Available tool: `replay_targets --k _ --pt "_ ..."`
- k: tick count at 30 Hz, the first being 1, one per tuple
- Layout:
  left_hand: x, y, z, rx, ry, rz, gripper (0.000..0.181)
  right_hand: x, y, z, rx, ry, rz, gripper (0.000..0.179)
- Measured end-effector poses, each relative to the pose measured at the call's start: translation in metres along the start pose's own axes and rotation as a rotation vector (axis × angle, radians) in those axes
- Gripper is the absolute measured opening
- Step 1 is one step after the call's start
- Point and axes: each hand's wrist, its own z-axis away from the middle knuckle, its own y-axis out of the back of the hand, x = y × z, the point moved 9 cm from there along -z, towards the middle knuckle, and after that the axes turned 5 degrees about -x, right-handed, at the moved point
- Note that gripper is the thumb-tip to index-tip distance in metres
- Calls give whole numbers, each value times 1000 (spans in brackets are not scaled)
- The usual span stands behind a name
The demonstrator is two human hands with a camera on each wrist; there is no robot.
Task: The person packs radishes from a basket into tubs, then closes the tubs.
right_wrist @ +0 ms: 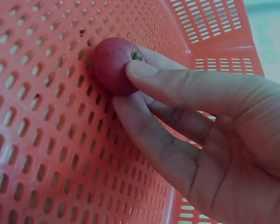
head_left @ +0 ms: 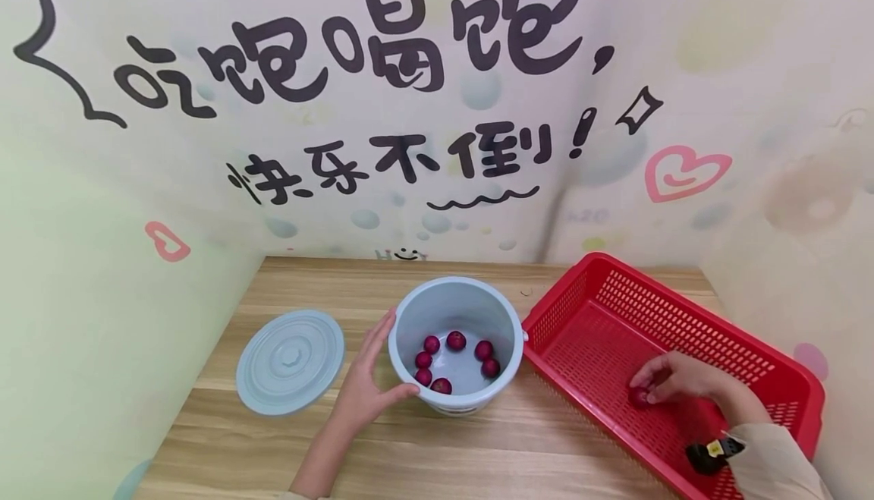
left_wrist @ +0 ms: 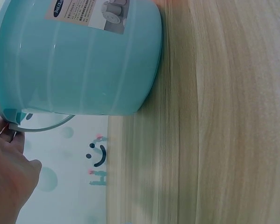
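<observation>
A light-blue bucket stands on the table with several round red radishes on its floor. My left hand grips the bucket's left side, thumb along the front rim and fingers around the outside. In the left wrist view, those fingers are by the bucket's handle. Inside the red perforated basket, my right hand pinches one radish between thumb and fingers. A green stem stub shows on it in the right wrist view. The radish is close to the basket floor; whether it touches is unclear.
A round light-blue lid lies on the wooden table left of the bucket. The basket sits right beside the bucket, at an angle. A wall with lettering rises behind the table. A black strapped device is on my right wrist.
</observation>
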Motion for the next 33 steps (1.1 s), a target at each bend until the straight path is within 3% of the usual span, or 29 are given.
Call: replay_targets --k 6,13,22,33 --pt "1 3 -2 10 -19 1 109 -10 6 -1 5 23 30 33" --pt "2 5 -3 21 -27 1 110 -35 11 -1 -15 144 -20 33" --pt "3 3 0 14 -11 -11 111 -85 8 9 -7 317 -19 26" --pt "2 2 5 25 -29 -20 111 -146 -6 -3 41 394 -58 26"
